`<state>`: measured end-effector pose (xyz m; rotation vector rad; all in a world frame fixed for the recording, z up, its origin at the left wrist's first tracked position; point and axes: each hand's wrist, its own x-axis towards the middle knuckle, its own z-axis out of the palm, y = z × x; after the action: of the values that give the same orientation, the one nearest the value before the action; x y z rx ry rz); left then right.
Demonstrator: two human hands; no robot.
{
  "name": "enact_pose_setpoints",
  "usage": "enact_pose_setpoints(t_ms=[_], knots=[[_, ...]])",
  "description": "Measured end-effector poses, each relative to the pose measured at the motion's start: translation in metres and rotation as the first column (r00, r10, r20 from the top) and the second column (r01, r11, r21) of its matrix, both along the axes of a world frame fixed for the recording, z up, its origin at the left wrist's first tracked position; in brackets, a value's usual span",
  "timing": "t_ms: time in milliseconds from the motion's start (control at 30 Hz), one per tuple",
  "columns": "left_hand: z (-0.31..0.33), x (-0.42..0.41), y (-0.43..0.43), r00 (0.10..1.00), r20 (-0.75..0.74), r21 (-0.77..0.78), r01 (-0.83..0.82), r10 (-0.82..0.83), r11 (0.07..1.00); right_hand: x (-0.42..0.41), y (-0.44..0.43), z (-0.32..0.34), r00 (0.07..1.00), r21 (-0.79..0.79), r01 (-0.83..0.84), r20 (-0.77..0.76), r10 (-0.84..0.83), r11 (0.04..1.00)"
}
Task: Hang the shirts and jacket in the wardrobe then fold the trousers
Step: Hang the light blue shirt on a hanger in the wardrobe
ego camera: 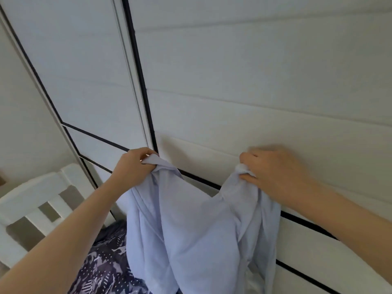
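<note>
The shirt (191,230) is pinched at its upper edge by the left hand (132,166) and bunched in the curled fingers of the right hand (273,172). It is held hanging in front of the wardrobe (254,81), above the patterned bedcover (101,268). The doors (84,71) appear closed; if one hand is freed to open them, the fabric may be dropped or creased.

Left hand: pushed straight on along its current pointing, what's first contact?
Likely the white wardrobe door, close to the dark gap between panels. The left hand, gripping the light blue shirt, points up and forward at it; nothing shows between, though depth is unclear.
</note>
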<state>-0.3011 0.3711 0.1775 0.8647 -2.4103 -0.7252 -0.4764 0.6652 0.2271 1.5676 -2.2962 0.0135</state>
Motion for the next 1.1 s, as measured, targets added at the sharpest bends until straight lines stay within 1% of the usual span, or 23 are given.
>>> enact_pose_setpoints(t_ms=[100,200,267,333,467,667,900,1000,1100], knots=[[-0.008,-0.015,0.02,0.991,0.06,-0.002,0.117,-0.117,0.993,0.002,0.022,-0.011,0.999,-0.126,0.03,0.036,-0.026,0.992],[-0.006,-0.029,0.045,0.975,0.101,-0.039,0.203,-0.198,0.978,0.007,0.043,-0.013,0.999,-0.273,0.009,0.05,0.005,0.962],[-0.004,-0.036,0.061,0.962,0.112,-0.05,0.254,-0.247,0.966,0.012,0.058,-0.011,0.998,-0.314,0.03,0.064,-0.011,0.949],[-0.004,-0.046,0.079,0.953,0.118,-0.048,0.288,-0.281,0.957,0.013,0.075,-0.012,0.996,-0.327,0.072,0.076,-0.05,0.942],[-0.005,-0.064,0.118,0.948,0.104,-0.017,0.305,-0.301,0.952,0.014,0.12,-0.017,0.992,-0.362,0.12,0.076,-0.099,0.924],[-0.016,-0.084,0.187,0.934,0.147,-0.046,0.336,-0.326,0.941,0.008,0.201,-0.014,0.994,-0.404,0.108,0.01,-0.113,0.908],[-0.016,-0.103,0.302,0.932,0.118,-0.067,0.352,-0.343,0.934,-0.01,0.313,-0.01,0.996,-0.39,0.083,0.021,-0.082,0.917],[-0.014,-0.11,0.359,0.918,0.092,-0.076,0.392,-0.385,0.917,-0.025,0.362,-0.007,0.998,-0.412,0.064,0.001,-0.069,0.909],[-0.009,-0.119,0.415,0.877,-0.003,-0.062,0.479,-0.48,0.875,-0.044,0.407,-0.006,0.99,-0.437,0.126,0.003,-0.138,0.891]])
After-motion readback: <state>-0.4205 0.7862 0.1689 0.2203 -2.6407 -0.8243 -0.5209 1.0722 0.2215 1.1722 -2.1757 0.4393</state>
